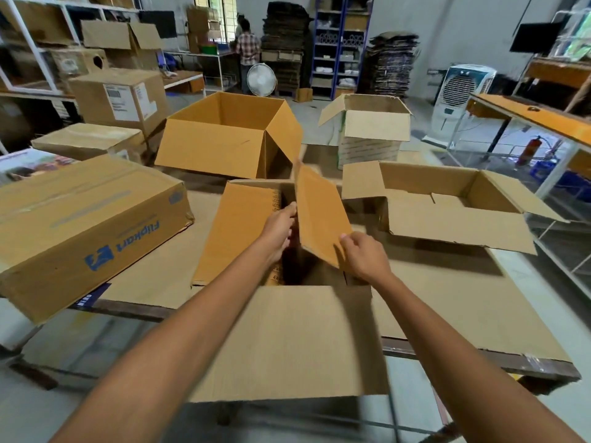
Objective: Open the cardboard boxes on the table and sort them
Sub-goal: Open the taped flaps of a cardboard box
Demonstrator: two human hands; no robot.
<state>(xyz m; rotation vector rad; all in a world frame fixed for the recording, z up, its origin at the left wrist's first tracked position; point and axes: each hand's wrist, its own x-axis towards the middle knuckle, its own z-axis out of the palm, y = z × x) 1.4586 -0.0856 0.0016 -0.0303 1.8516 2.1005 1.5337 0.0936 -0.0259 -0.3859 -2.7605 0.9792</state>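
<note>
A brown cardboard box [284, 340] stands at the near edge of the table, its near flap and left flap [236, 228] folded out. Its right flap [319, 215] is tilted upright. My right hand [364, 255] pinches that flap's near corner. My left hand [279, 227] touches the flap's inner edge over the dark opening. A large open box [224, 135] stands behind, an open low box [447, 206] to the right, and a shut taped box with blue print [80, 225] lies at the left.
Another open box [371, 129] stands at the table's far right. Sealed boxes [118, 97] pile up at the far left by shelving. A person [248, 46] stands at the back near a fan. An air cooler [460, 100] and an orange bench [527, 113] are at right.
</note>
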